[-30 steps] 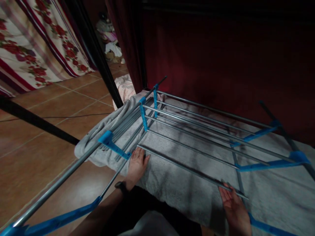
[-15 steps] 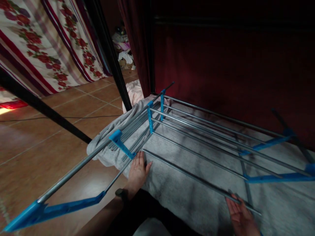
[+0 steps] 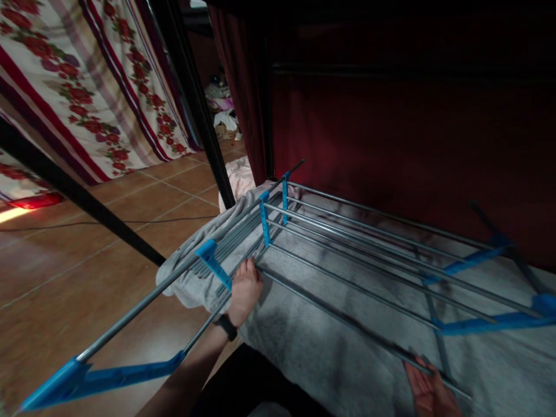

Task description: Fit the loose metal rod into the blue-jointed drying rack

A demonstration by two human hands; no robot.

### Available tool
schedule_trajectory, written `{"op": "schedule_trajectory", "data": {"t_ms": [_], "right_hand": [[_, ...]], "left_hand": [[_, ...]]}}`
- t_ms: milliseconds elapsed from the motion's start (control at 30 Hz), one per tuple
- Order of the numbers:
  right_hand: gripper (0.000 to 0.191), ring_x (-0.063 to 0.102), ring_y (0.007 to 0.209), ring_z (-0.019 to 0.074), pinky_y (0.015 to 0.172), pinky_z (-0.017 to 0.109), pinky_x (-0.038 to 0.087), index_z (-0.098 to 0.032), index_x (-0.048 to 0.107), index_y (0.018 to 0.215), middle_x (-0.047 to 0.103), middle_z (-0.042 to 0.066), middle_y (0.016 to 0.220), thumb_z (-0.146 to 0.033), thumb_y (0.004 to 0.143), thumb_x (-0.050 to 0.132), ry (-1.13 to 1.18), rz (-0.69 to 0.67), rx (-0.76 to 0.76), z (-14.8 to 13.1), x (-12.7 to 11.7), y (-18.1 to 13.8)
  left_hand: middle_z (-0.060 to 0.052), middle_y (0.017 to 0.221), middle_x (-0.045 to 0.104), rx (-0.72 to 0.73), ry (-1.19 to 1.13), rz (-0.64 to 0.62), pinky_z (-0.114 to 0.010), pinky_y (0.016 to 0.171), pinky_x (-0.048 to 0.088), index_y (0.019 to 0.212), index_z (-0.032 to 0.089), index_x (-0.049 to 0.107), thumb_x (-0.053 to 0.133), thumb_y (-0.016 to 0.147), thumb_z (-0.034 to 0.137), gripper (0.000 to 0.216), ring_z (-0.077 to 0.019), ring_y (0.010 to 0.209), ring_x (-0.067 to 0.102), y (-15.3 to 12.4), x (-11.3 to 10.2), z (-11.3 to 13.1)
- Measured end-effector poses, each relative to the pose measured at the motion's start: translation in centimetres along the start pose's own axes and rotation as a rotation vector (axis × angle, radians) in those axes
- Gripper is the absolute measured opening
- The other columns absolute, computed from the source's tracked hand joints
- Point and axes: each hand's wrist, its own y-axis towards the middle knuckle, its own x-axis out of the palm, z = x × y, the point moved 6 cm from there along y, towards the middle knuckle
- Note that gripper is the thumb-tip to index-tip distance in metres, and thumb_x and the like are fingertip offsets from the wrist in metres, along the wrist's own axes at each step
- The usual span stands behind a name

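A metal drying rack with grey rods and blue plastic brackets lies partly over a grey towel spread beneath it. My left hand rests on the towel at the near rod's left end, fingers curled around the rod. A black watch sits on that wrist. My right hand shows at the bottom edge, palm up under the right end of the same rod, fingers bent around it.
Brown tiled floor stretches to the left, crossed by a black pole. A floral red-and-white cloth hangs at the back left. A dark red curtain fills the back. A pale striped cloth lies behind the rack.
My left hand went from lying flat on the towel to curling onto the rod's left end. The view lifted slightly, so my right hand slid toward the bottom edge.
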Motion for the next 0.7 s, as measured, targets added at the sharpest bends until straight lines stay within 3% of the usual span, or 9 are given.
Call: {"op": "schedule_trajectory", "data": {"t_ms": [100, 267, 467, 700], "right_hand": [[0.029, 0.065, 0.136, 0.0362, 0.112, 0.057, 0.056, -0.037, 0.078, 0.081, 0.08, 0.011, 0.119, -0.06, 0.067, 0.087, 0.001, 0.091, 0.001, 0.2, -0.2, 0.0], [0.032, 0.079, 0.105, 0.0284, 0.094, 0.045, 0.068, -0.035, 0.078, 0.084, 0.082, 0.007, 0.103, -0.058, 0.064, 0.09, 0.062, 0.053, -0.003, 1.2, -1.0, 1.2], [0.032, 0.078, 0.095, 0.025, 0.103, 0.047, 0.063, -0.032, 0.079, 0.089, 0.083, 0.004, 0.099, -0.053, 0.067, 0.09, 0.095, -0.014, -0.026, 1.6, -1.1, 1.7], [0.03, 0.078, 0.1, 0.0296, 0.108, 0.057, 0.06, -0.033, 0.079, 0.084, 0.082, 0.006, 0.102, -0.05, 0.064, 0.092, 0.142, 0.031, 0.004, 1.5, -0.8, 1.1]], "left_hand": [[-0.023, 0.108, 0.073, -0.124, -0.072, -0.008, -0.054, 0.104, 0.051, 0.119, 0.014, 0.067, 0.058, 0.081, 0.02, 0.04, -0.0407, 0.113, 0.071, 1.7, 1.1, -0.6], [-0.021, 0.099, 0.074, -0.242, 0.011, -0.031, -0.057, 0.109, 0.047, 0.11, 0.016, 0.068, 0.06, 0.085, 0.023, 0.027, -0.0413, 0.114, 0.07, 1.9, 1.5, -0.6], [-0.026, 0.122, 0.072, -0.277, 0.301, -0.225, -0.055, 0.109, 0.044, 0.112, 0.01, 0.07, 0.045, 0.099, 0.023, 0.031, -0.0384, 0.122, 0.067, 2.3, 1.3, 0.8], [-0.025, 0.118, 0.073, -0.264, 0.433, -0.306, -0.049, 0.104, 0.048, 0.117, 0.009, 0.072, 0.046, 0.103, 0.028, 0.036, -0.0364, 0.118, 0.07, 2.9, 1.0, 1.5]]}}
